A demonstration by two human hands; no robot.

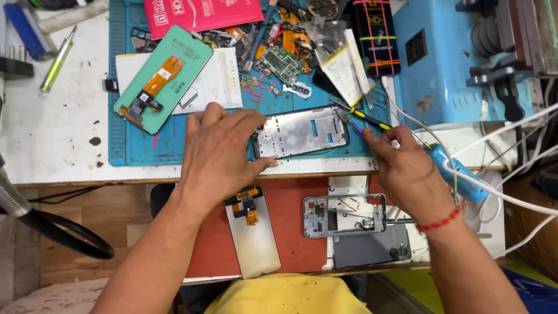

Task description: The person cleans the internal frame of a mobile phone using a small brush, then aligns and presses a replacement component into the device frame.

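Observation:
A black phone frame with a silver inner plate lies on the blue work mat. My left hand rests on its left end, thumb on the near edge, holding it down. My right hand grips a thin brush-like tool with a purple handle, its tip touching the frame's right end. A red thread band circles my right wrist.
A green-backed screen with an orange flex lies on paper at the back left. Circuit boards and loose parts clutter the mat's far side. A blue machine stands right. On the lower shelf lie a screen, a grey frame and a back cover.

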